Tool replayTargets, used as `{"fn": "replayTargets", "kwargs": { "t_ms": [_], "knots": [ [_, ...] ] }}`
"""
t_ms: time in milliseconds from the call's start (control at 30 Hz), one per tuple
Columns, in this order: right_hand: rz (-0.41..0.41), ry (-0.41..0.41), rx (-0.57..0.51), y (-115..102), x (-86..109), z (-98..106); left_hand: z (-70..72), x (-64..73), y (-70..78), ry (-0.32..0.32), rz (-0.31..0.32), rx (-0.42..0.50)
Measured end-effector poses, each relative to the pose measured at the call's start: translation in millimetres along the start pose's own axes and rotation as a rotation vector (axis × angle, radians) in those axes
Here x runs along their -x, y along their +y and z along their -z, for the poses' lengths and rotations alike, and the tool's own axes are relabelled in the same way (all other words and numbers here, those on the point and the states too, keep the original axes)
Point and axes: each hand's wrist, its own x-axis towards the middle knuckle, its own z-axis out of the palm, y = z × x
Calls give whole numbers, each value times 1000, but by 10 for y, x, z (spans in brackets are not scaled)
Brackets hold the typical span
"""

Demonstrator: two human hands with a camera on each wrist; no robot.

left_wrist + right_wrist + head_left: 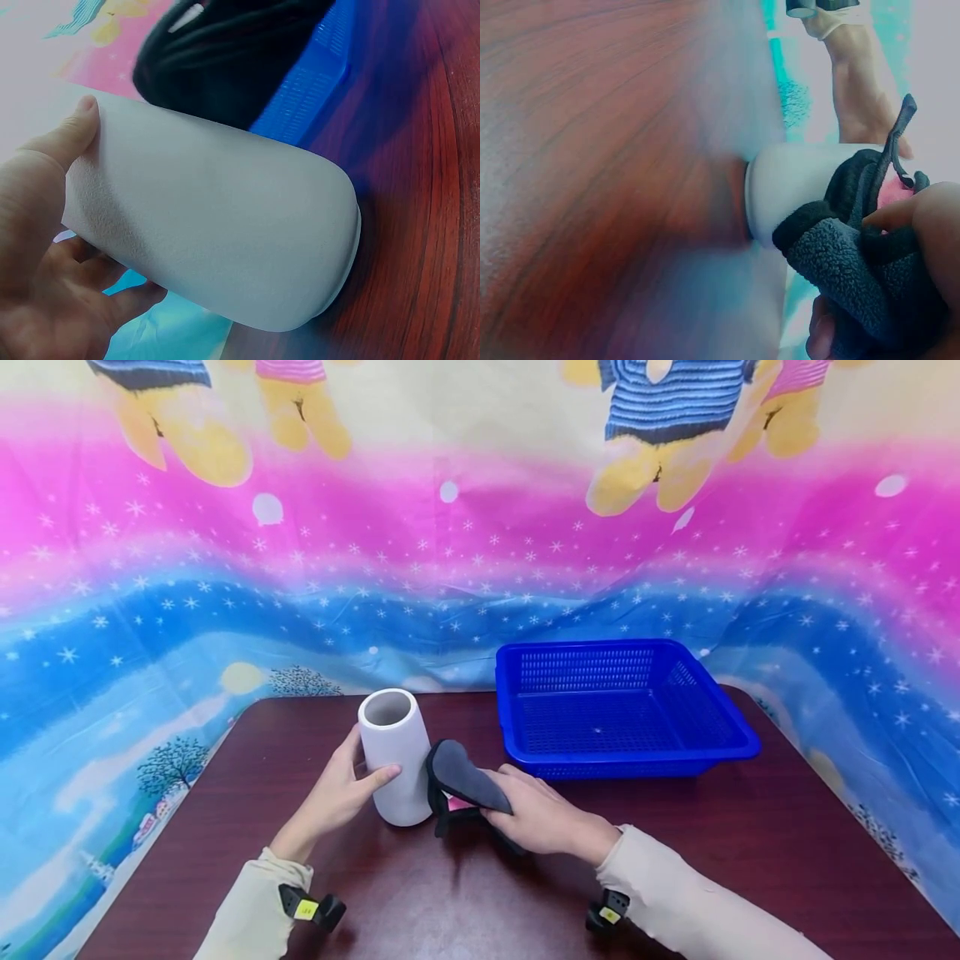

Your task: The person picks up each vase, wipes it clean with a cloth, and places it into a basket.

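A matte white vase [399,743] stands near the middle of the table, its round mouth facing up and its base right at the tabletop. My left hand [341,793] grips it from the left, thumb across the front and fingers behind. In my right hand [543,814] is a folded dark grey cloth [467,777] with black edging and a pink label. The cloth meets the right side of the vase. Seen from the right wrist, the fleecy cloth [840,262] overlaps the vase's lower wall [787,176], and a loop sticks out of it.
A blue perforated plastic basket [630,760] sits at the back right of the dark red-brown wooden table [450,910]. Behind the table hangs a printed curtain [420,543] with bears and snowflakes. Each sleeve cuff carries a small black camera [330,912].
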Motion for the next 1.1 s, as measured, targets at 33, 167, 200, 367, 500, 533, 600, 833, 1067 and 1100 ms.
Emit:
{"fn": "replayTargets", "kwargs": {
  "t_ms": [33, 167, 200, 367, 500, 533, 600, 833, 1067, 1100],
  "knots": [
    [2, 11, -2, -13, -3, 14, 0, 0, -1, 0, -2, 0],
    [-2, 50, -18, -58, -10, 59, -5, -1, -15, -1, -6, 1],
    [-1, 60, -25, -69, -12, 69, -6, 0, -17, -2, -7, 2],
    [21, 121, -47, -113, -38, 120, 1, 3, -7, -7, -14, 7],
    [39, 159, -75, -135, -75, 144, 3, -3, -4, -6, -15, 5],
    [45, 169, -78, -138, -83, 147, 2, -6, -5, -6, -15, 5],
    [48, 178, -84, -144, -104, 151, -2, -13, -10, -8, -16, 6],
    [15, 173, -120, -166, -180, 185, 2, -20, -8, -9, -7, 0],
    [-7, 159, -144, -180, -265, 202, 0, -11, -3, -9, -13, 11],
    [-8, 160, -144, -184, -277, 204, 1, -10, -1, -10, -13, 11]
  ]
}}
